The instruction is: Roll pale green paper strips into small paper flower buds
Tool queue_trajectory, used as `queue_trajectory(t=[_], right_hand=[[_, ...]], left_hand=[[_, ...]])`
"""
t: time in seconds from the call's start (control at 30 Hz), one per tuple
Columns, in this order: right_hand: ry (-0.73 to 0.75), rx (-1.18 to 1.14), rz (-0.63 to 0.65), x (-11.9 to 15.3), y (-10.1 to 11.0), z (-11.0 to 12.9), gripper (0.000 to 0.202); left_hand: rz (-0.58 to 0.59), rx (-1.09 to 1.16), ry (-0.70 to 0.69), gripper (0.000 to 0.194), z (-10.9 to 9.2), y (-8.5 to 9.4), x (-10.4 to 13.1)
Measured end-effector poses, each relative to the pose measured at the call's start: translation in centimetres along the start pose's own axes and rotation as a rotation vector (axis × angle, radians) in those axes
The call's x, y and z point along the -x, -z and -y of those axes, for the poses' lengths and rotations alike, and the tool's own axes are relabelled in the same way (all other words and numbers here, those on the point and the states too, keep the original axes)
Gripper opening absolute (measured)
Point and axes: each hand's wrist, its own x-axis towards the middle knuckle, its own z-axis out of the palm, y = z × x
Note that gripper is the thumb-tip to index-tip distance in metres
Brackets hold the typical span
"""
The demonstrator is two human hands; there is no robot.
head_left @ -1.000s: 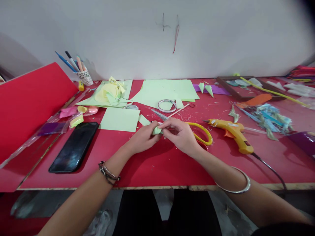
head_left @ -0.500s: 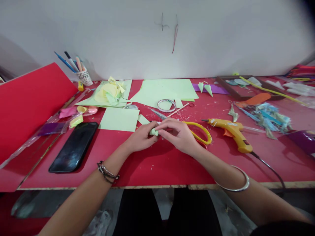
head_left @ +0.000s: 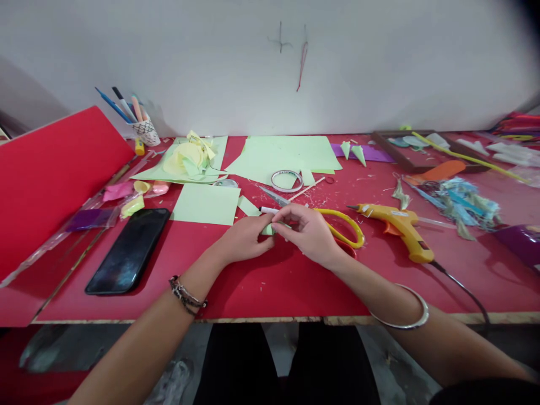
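Both hands meet over the middle of the red table (head_left: 261,292), working on a small piece of rolled light green paper (head_left: 268,229) that sits between their fingertips, just above the tabletop. The left hand (head_left: 248,236) has its grip closed around the paper's left side, thumb below and fingers above, while the grip of the right hand (head_left: 306,233) pinches its right end between thumb and fingertips; how far the roll runs inside the fingers is hidden. Just beyond the knuckles lies a white pen (head_left: 267,210) with a dark tip, partly covered by the right hand, and behind it a pair of scissors (head_left: 360,237), blades pointing away to the left and yellow handle showing at the right. A tape roll (head_left: 274,185) lies flat farther back, overlapping the edge of a large light green sheet (head_left: 287,151). Near the left hand are a narrow green strip (head_left: 248,206) and a green rectangle of paper (head_left: 206,203), with a black phone (head_left: 127,251) lying to the left. To the right of the scissors a yellow glue gun (head_left: 394,225) rests on its side, nozzle turned left. Toward the wall, two small green paper cones (head_left: 358,154) lie by a purple sheet (head_left: 379,154).
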Motion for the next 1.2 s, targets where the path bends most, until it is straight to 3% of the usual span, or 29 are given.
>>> queue_trajectory(t=[0.2, 0.37, 0.63, 1.03, 1.2], right_hand=[[0.149, 0.182, -0.038, 0.2, 0.1, 0.4, 0.005], [0.174, 0.174, 0.000, 0.2, 0.2, 0.7, 0.011], [0.129, 0.001, -0.043, 0.4, -0.1, 0.3, 0.023], [0.333, 0.148, -0.056, 0.5, 0.3, 1.3, 0.023], [0.523, 0.307, -0.065, 0.4, 0.4, 1.4, 0.016]], left_hand=[[0.034, 0.118, 0.017, 0.029, 0.1, 0.0, 0.0], [0.024, 0.389, -0.033, 0.033, 0.2, 0.1, 0.1], [-0.053, 0.600, 0.183, 0.040, -0.1, 0.0, 0.1], [-0.148, 0.402, -0.004, 0.012, -0.1, 0.7, 0.2], [-0.133, 0.398, -0.062, 0.009, -0.3, 0.9, 0.1]])
